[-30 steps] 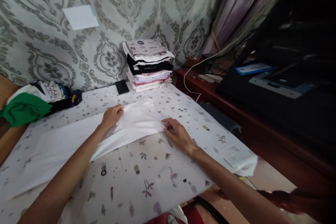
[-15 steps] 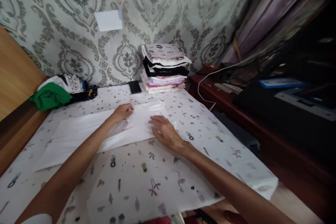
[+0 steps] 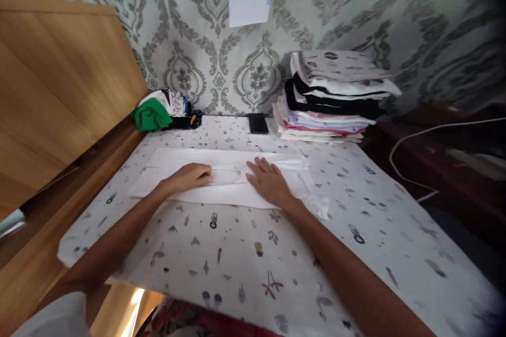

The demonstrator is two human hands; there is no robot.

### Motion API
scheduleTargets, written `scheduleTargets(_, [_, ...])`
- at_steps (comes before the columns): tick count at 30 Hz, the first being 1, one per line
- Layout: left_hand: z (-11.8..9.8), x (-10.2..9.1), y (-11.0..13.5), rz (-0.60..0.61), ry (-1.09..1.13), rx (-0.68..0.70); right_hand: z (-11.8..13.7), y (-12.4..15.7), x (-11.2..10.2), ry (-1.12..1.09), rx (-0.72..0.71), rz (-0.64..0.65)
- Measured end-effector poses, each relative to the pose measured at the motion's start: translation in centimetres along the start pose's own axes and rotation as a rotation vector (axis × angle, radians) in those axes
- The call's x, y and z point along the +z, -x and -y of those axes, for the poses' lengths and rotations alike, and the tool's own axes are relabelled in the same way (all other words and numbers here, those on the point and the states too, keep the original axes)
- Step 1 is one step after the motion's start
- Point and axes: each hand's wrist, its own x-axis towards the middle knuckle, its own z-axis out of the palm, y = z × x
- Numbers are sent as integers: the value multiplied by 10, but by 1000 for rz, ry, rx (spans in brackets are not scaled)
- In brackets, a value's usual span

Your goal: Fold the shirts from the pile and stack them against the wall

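Observation:
A white garment (image 3: 225, 195) lies folded into a long strip across the patterned sheet, its right end crumpled. Over its middle, my left hand (image 3: 192, 175) is closed, with curled fingertips pinching a narrow flap of the white cloth. My right hand (image 3: 271, 181) rests flat on the garment just right of that flap, fingers spread and pressing down. The exact kind of garment cannot be made out.
A tall stack of folded clothes (image 3: 332, 100) stands by the wall at back right. Left of it lies a black phone-like slab (image 3: 258, 124). A clothes heap with a green cloth (image 3: 152, 115) sits at back left, beside a wooden panel (image 3: 67, 95). A white cable (image 3: 407, 139) hangs at right.
My view has turned left. The garment now lies straighter and flatter. My left hand has gone from the loose cloth to pinching a flap, and my right hand has flattened on the garment.

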Motion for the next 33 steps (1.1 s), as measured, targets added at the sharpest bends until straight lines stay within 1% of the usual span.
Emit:
scheduleTargets(2, [22, -11, 32, 80, 46, -51, 0, 0, 1, 13, -17, -10])
scheduleTargets(4, [47, -23, 57, 109, 60, -142, -1, 0, 2, 21, -29, -21])
scheduleTargets(7, [81, -40, 79, 151, 48, -260, -2, -1, 5, 27, -37, -43])
scheduleTargets(9, [98, -49, 86, 128, 63, -292, -3, -1, 6, 19, -33, -62])
scheduleTargets(11, [107, -51, 90, 25, 82, -299, -4, -2, 8, 0, -18, -98])
scheduleTargets(13, [112, -49, 91, -90, 73, -324, -6, -2, 9, -21, 14, -143])
scheduleTargets(15, [114, -43, 94, -152, 33, -378, -7, -3, 8, -36, 75, -175])
scheduleTargets(18, [117, -36, 98, -182, 0, -437, -11, -6, 1, -31, 217, -165])
scheduleTargets(20, [119, -34, 101, -194, 4, -440, -13, -9, -7, -4, 296, -151])
scheduleTargets(23, [122, -32, 104, -234, 8, -426, -14, -16, -20, 18, 364, -121])
scheduleTargets(26, [122, -29, 104, -296, 22, -418, -14, -21, -28, -13, 407, -67])
scheduleTargets(28, [122, -26, 104, -330, 21, -421, -14, -21, -29, -22, 408, -113])
scheduleTargets(31, [121, -21, 104, -344, -19, -445, -16, -19, -27, -22, 422, -239])
scheduleTargets(33, [119, -19, 104, -349, -83, -443, -18, -18, -26, -31, 437, -226])
